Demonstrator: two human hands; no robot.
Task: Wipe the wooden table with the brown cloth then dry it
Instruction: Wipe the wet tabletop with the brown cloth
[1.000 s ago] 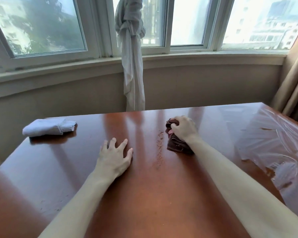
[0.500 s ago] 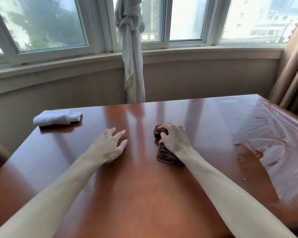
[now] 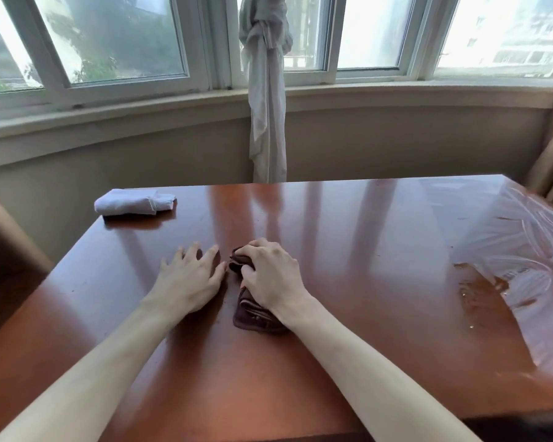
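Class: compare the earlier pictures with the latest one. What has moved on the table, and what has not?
The right hand has slid the brown cloth leftward across the wooden table to beside the left hand. The left hand stays flat; the white cloth is untouched.

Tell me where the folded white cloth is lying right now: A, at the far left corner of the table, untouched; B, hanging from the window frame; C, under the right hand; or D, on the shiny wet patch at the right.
A: the white cloth lies folded at the far left corner of the table, away from both hands, while the right hand grips the brown cloth.
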